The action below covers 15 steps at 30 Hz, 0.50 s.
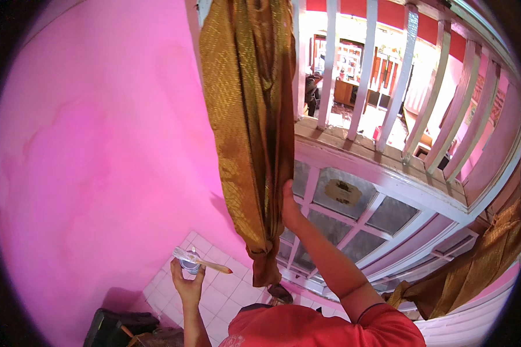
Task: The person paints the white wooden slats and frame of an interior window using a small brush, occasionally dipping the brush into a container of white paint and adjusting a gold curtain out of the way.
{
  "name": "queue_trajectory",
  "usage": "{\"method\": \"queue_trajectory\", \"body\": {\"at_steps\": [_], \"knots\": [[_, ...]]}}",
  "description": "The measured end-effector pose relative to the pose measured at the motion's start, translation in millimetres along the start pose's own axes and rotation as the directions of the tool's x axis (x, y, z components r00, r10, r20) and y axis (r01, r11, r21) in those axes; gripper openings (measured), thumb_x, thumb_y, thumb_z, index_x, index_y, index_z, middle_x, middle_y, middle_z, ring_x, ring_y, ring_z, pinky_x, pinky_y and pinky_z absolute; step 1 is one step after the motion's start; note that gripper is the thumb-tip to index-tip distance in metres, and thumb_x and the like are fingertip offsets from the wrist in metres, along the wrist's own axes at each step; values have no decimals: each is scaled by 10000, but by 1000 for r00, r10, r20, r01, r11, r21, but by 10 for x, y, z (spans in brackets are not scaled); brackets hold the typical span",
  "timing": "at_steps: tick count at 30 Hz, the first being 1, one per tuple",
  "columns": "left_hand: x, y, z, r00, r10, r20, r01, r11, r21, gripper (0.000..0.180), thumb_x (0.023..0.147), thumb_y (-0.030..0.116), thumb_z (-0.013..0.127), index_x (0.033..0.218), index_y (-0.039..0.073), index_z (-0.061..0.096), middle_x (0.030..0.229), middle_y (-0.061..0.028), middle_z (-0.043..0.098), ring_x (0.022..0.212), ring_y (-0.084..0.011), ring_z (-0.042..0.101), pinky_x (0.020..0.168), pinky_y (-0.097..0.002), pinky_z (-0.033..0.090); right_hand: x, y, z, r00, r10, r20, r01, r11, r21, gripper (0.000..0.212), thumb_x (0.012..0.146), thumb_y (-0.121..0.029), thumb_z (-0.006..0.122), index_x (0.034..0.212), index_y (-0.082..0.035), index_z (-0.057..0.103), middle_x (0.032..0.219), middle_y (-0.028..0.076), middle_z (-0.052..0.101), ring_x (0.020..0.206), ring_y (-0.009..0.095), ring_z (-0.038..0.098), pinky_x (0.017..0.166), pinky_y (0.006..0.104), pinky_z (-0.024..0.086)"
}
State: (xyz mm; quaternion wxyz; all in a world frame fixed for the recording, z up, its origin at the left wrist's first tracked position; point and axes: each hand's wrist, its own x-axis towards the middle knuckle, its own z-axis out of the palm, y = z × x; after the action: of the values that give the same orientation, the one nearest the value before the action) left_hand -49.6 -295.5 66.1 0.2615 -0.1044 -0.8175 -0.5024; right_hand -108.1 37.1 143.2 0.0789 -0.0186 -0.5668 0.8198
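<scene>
My left hand (186,284) is closed around a small paint cup (190,268), thumb and fingers on either side of it. A paintbrush (214,266) lies across the cup's top, its pale bristles to the left and its red-tipped wooden handle to the right. My right arm reaches up to a long gold-brown curtain (246,133), which is knotted near its lower end. My right hand (290,209) is closed on the curtain's right edge; most of its fingers are hidden behind the cloth.
A pink wall (110,150) with darker patches rises on the left. White wooden bars (367,69) stand above a paned window or door (341,222) on the right. A second knotted curtain (469,272) hangs at lower right. White floor tiles (223,283) and a black object (118,329) are below.
</scene>
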Motion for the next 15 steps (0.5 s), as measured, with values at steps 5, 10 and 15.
{"method": "queue_trajectory", "body": {"at_steps": [5,10,15], "knots": [[13,1,-15,999,20,-26,-20,1000,3,469,731,132,861,1116,-16,636,1079,-139,589,1016,-302,586,901,-409,472,18,-31,12,998,60,-36,-66,974,-216,940,1033,-733,207,1606,10,269,1607,153,366,1456,256,358,1214,354,269],[-31,-106,-53,998,3,-57,1,997,76,449,716,100,860,1086,-21,637,1077,-141,588,1002,-300,589,881,-400,484,-104,-15,216,998,54,16,-51,989,-140,954,1016,-758,238,1607,-10,276,1599,127,377,1437,238,377,1196,369,301],[-14,-71,-54,999,-22,-31,23,999,44,449,711,92,861,1087,-21,642,1089,-149,585,997,-296,593,882,-390,489,-134,361,-8,1000,20,-11,-20,1000,13,960,998,-764,312,1558,14,341,1551,148,435,1392,259,431,1171,405,346]]}}
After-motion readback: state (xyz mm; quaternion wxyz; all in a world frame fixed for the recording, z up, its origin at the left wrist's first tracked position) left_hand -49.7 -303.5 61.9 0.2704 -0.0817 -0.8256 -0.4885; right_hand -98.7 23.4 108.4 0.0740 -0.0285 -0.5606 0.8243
